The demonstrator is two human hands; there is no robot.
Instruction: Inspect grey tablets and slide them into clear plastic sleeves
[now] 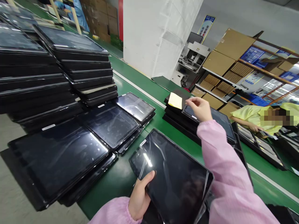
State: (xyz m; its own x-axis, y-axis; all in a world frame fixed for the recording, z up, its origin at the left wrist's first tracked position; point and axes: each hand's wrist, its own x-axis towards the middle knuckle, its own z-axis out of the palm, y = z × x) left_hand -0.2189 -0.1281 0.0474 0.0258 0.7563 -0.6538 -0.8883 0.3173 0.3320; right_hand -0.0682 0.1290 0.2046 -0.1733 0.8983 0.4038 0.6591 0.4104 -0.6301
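My left hand [140, 196] grips a black tablet [173, 174] by its near left edge, thumb on the glossy screen and fingers hidden beneath. The tablet is tilted, with a small white label near its upper left corner. My right hand [200, 107] is raised over another tablet [220, 121] on a dark stack. Its thumb and forefinger are pinched together; whatever lies between them is too small to make out. Just left of those fingertips, a yellow sheet of small stickers [175, 100] rests on the stack of black trays [178, 123].
Tablets in black trays lie on the left, including a large one [60, 155] and a smaller one [112, 123]. Tall stacks [91, 71] rise behind them on the green table [102, 186]. A co-worker in yellow [254, 116] is at the right, near cardboard boxes [233, 43].
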